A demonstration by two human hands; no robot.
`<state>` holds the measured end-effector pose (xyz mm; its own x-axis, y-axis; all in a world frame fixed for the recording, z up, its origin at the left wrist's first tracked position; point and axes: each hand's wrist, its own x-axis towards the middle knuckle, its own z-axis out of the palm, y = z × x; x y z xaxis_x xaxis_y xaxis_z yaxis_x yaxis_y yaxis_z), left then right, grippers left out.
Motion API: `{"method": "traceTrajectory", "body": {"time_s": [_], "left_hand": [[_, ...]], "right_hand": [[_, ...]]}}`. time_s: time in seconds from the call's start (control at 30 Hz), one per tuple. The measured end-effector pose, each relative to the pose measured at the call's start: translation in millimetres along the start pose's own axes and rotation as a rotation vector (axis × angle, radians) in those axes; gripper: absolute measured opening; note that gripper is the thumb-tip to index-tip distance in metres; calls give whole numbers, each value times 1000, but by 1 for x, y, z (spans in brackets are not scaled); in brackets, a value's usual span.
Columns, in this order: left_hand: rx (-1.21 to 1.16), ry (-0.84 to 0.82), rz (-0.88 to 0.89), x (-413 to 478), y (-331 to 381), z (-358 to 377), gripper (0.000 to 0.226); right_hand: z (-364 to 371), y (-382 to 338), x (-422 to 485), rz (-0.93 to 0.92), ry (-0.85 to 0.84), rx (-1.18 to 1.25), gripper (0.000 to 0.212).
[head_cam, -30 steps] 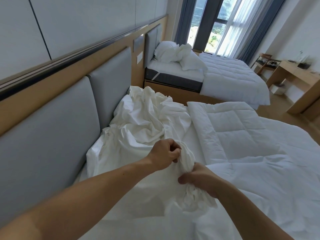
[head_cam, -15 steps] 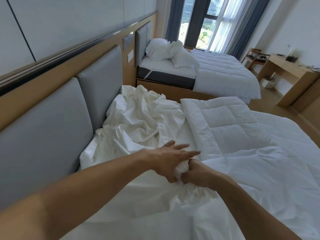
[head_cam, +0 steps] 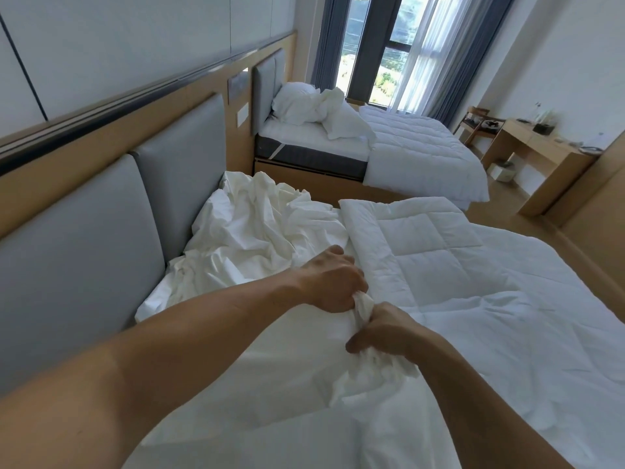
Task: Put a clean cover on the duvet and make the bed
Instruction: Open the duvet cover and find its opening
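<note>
The left grip (head_cam: 333,282) was closed around a bunched fold of the cover (head_cam: 257,225). The right grip (head_cam: 382,330), just behind it and nearer the body, pinched the same bunch lower down. A short twist of cloth ran between the two.

The bulk of the cover lay crumpled ahead and to the left of the left grip, piled against the headboard (head_cam: 179,184). More of it was spread flat below both grips, toward the body.

The duvet (head_cam: 439,265) lay bare to the right of both grips. Its head edge ran forward from just beside the left grip to the far side of the bed. Its long axis ran right, away from the headboard.

The left grip was the nearer to that edge, so the coming move appeared to turn on finding the cover's opening or corner and carrying it right. The loose pile ahead was the likely obstruction, since it hid seams and corners.

A second bed (head_cam: 422,147) stood well ahead, and a bench (head_cam: 541,154) far to the right.
</note>
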<state>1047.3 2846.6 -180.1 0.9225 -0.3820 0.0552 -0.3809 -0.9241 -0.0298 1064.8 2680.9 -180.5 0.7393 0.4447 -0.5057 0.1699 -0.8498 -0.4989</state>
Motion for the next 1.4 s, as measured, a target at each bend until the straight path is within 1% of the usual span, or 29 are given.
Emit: {"method": "traceTrajectory", "body": {"time_s": [0.03,0.1,0.17,0.2,0.27,0.3,0.33,0.37,0.4,0.43,0.5,0.57,0.63,0.73,0.8,0.87,0.93,1.03,1.17,1.27,1.4], "left_hand": [[27,23,-6,3,1,1,23],[45,61,-16,4,6,7,26],[0,108,-49,-2,10,20,32],[-65,147,-101,-10,11,28,40],[-268,193,-298,-31,6,47,67],[-362,196,-394,-45,3,57,79],[-441,187,-467,-59,0,65,87],[-525,160,-515,-73,-1,72,89],[-616,109,-541,-84,-1,76,84],[-706,33,-541,-92,1,79,72],[-774,-127,-474,-98,8,81,49],[-762,-174,-432,-100,13,87,36],[-762,-141,-454,-100,13,95,27],[-819,-98,-488,-101,10,100,25],[-906,-21,-517,-101,9,95,21],[-960,63,-540,-100,6,87,11],[-981,144,-537,-97,3,79,8],[-987,223,-516,-92,5,71,10],[-926,166,-371,-87,17,70,13],[-910,120,-370,-87,21,68,17],[-916,-101,-357,-91,21,62,16]], "right_hand": [[-1,2,4,10,-8,-39,42],[0,3,4,28,-33,-143,32],[7,11,4,32,-56,-117,27],[12,15,1,29,-61,-22,30],[17,26,0,39,-1,274,40],[18,32,2,59,42,411,41],[17,35,3,70,61,518,38],[17,38,4,70,58,591,36],[16,39,4,61,32,636,33],[16,39,3,54,-8,663,32],[17,41,6,53,-99,688,40],[17,42,8,33,-194,700,54],[17,41,8,8,-253,698,59],[16,41,7,8,-277,633,58],[15,42,6,31,-288,516,53],[16,42,4,51,-292,412,52],[17,43,3,44,-275,435,53],[17,44,3,11,-266,581,56],[14,44,5,-26,-268,757,54],[13,43,5,-83,-230,834,53],[16,45,6,-168,-210,904,52]]}}
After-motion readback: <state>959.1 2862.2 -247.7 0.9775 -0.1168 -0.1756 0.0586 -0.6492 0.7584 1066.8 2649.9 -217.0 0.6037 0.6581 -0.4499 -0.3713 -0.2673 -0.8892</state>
